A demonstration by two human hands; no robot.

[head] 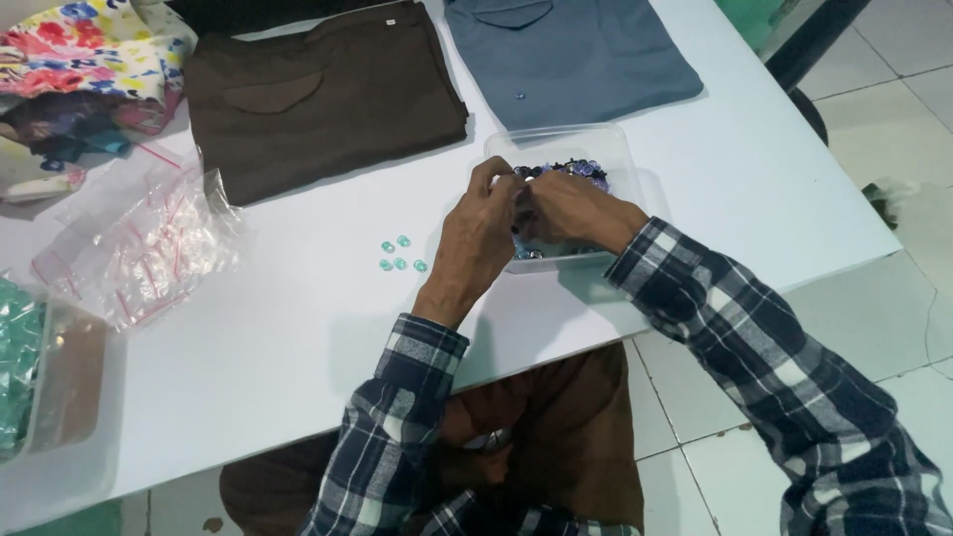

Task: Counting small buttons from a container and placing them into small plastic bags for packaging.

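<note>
A clear plastic container (606, 149) full of mixed dark and bluish buttons (581, 171) stands on the white table (298, 328). Both hands meet over its near left side. My left hand (476, 238) has its fingers curled at the container's rim, and my right hand (566, 208) lies over the buttons with its fingertips against the left hand's. Whatever is pinched between them is hidden. Several small turquoise buttons (401, 254) lie loose on the table just left of my left hand.
A folded brown garment (318, 99) and a folded grey-blue garment (576, 50) lie at the back. Small clear zip bags (149, 248) are piled at the left, floral cloth (89, 60) behind them. Another clear tub (50, 397) sits at the left edge.
</note>
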